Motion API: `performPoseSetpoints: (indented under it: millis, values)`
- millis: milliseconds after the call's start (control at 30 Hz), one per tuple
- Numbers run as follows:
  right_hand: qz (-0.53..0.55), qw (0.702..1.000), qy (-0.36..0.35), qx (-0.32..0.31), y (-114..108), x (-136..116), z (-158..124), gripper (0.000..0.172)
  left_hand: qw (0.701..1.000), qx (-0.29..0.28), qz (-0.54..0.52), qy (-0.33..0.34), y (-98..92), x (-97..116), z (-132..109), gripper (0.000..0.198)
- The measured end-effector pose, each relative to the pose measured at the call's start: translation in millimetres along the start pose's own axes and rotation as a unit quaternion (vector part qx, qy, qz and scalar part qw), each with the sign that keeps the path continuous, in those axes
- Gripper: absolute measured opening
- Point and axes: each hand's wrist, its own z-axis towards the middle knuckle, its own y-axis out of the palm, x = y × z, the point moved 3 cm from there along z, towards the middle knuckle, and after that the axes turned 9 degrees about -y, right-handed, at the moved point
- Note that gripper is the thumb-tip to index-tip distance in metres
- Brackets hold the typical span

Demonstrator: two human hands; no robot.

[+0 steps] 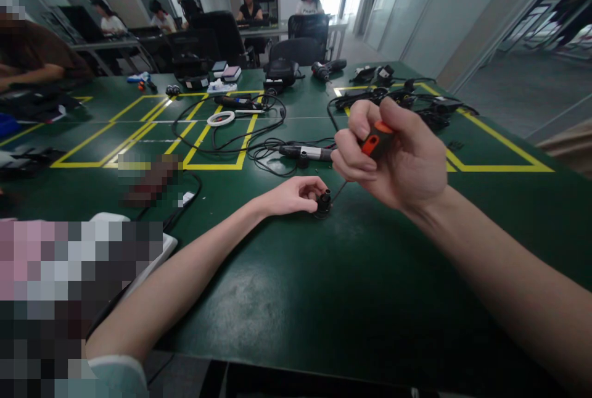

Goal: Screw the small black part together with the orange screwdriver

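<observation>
My right hand (393, 154) is closed round the orange-and-black handle of a screwdriver (375, 139), held above the green table (324, 274). Its thin shaft slants down and left to a small black cylindrical part (324, 202) standing on the table. My left hand (293, 195) rests on the table with its fingers pinched on that black part from the left side. The two hands are a short distance apart, the right one higher.
A black-and-silver tool (305, 152) with tangled black cables lies just beyond my hands. A white ring (221, 118), power tools and chargers sit farther back amid yellow tape lines. A white device (157, 250) lies at the left. Several people sit at far desks.
</observation>
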Motion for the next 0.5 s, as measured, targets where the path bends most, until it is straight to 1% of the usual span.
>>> performPoseSetpoints:
  millis: [100, 200, 367, 433, 500]
  values:
    - [-0.005, 1.0, 0.001, 0.0, 2.1, 0.6, 1.1, 0.046, 1.0, 0.004, 0.015, 0.0, 0.5, 0.8, -0.9, 0.038]
    - [0.012, 1.0, 0.007, -0.017, 1.9, 0.5, 1.2, 0.049, 0.999, 0.004, 0.032, -0.002, 1.5, 2.1, -2.3, 0.04]
    - [0.058, 0.998, 0.006, -0.038, 1.5, 0.5, -0.1, 0.044, 0.999, 0.01, 0.033, -0.005, 2.4, 1.9, -3.0, 0.043]
    - [0.059, 0.998, 0.0, -0.037, 2.8, 1.0, 0.1, 0.042, 0.999, 0.011, 0.033, -0.002, 2.1, 1.2, -2.4, 0.043]
    - [0.053, 0.998, -0.004, -0.032, 4.3, 1.3, 0.7, 0.044, 0.999, 0.012, 0.034, 0.0, 1.6, 0.5, -1.8, 0.043]
